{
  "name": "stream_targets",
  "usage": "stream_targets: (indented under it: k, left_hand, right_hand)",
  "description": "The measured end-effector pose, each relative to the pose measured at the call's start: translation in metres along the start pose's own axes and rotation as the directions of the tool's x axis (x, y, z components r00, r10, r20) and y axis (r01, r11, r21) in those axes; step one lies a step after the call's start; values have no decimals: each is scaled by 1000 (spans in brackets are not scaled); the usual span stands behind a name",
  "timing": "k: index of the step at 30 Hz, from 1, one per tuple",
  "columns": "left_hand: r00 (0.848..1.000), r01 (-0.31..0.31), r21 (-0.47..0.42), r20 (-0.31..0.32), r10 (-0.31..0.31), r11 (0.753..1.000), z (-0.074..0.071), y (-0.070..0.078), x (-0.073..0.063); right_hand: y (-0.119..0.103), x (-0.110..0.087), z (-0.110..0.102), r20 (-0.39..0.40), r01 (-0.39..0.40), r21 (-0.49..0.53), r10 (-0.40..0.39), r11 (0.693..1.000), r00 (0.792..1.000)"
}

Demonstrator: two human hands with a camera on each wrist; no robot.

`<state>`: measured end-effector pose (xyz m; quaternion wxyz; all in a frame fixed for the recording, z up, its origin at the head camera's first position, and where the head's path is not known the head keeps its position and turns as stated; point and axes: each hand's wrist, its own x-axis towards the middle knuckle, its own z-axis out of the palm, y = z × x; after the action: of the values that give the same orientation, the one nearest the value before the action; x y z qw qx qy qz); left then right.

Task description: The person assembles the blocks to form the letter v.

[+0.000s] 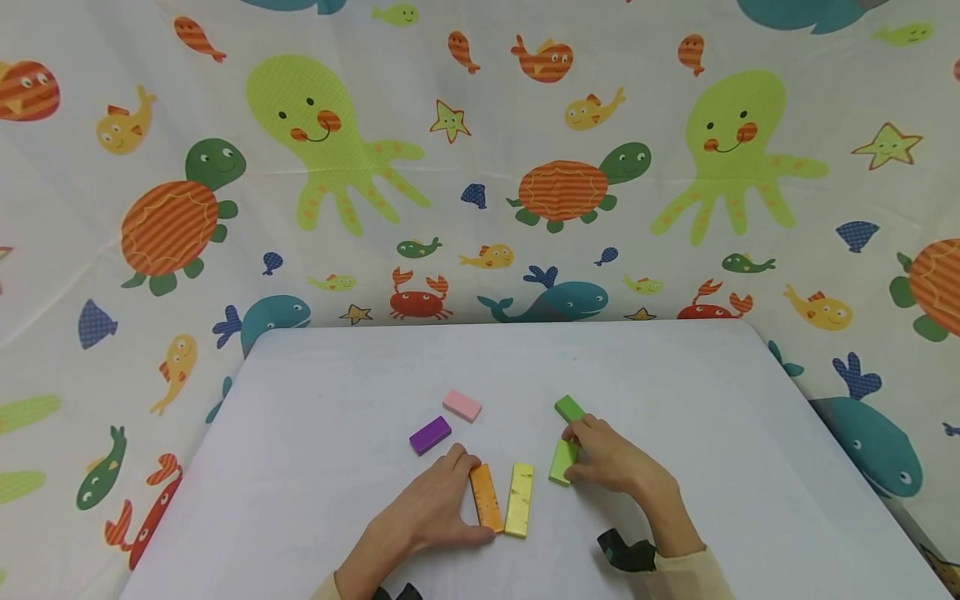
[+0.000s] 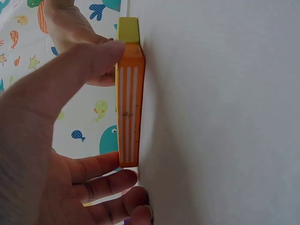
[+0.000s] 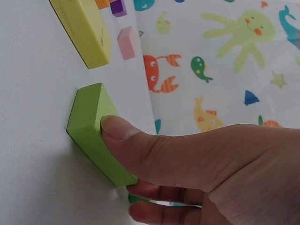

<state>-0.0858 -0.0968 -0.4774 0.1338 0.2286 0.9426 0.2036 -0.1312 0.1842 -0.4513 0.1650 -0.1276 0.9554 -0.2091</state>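
My left hand (image 1: pixel 429 510) holds a long orange block (image 1: pixel 487 500) on the white table, thumb at its near end and fingers at its far end. In the left wrist view the block's white-striped side (image 2: pixel 128 112) faces the camera. Just right of it lies a long yellow block (image 1: pixel 519 500), nearly parallel. My right hand (image 1: pixel 617 460) pinches a light green block (image 1: pixel 562 463) between thumb and fingers. The right wrist view has the thumb (image 3: pixel 124 136) on the block's face. Beyond it, a darker green block (image 1: pixel 569 407) lies close to the right fingertips.
A purple block (image 1: pixel 431 435) and a pink block (image 1: pixel 462 406) lie beyond the left hand. Behind the white table (image 1: pixel 360 375) hangs a curtain (image 1: pixel 480 150) printed with sea animals. A dark strap piece (image 1: pixel 626 553) is at the right wrist.
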Motion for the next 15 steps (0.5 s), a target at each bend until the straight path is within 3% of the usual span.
stream_targets:
  k: [15]
  left_hand:
    - [1000, -1, 10, -1, 1, 1000, 0, 0, 0]
  right_hand:
    - [-3, 5, 5, -31, 3, 22, -3, 1000, 1000]
